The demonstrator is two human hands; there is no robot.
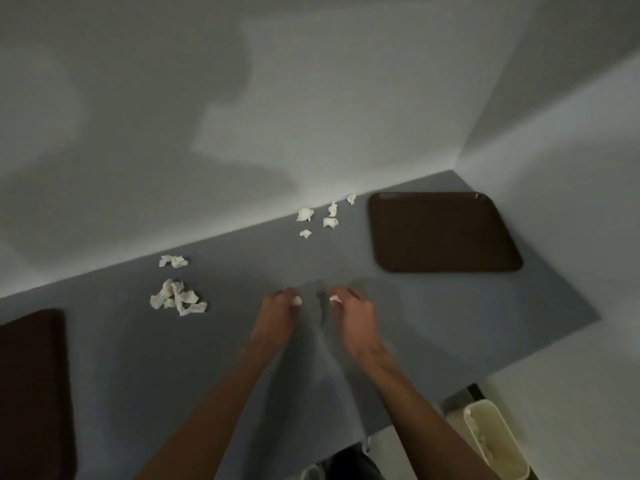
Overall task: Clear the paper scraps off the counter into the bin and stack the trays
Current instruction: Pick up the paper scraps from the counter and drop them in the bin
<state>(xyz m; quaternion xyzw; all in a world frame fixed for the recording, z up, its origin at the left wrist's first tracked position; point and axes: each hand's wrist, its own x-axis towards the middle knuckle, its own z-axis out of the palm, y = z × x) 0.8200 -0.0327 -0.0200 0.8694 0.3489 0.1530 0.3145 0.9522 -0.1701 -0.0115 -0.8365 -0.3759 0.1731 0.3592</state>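
Observation:
On the grey counter (433, 306), my left hand (277, 315) curls around a small white paper scrap (297, 301). Close beside it, my right hand (353, 315) pinches another white scrap (335, 299). A heap of several scraps (178, 298) lies to the left, with two more scraps (173, 261) behind it near the wall. Several small scraps (322, 216) sit at the back along the wall. One brown tray (443, 232) lies at the back right; a second brown tray (33, 393) lies at the left edge. The cream bin (495, 438) stands on the floor at lower right.
Grey walls close the counter at the back and on the right, meeting in a corner behind the right tray. The counter's front edge runs diagonally toward the bin. The bin holds a few white scraps.

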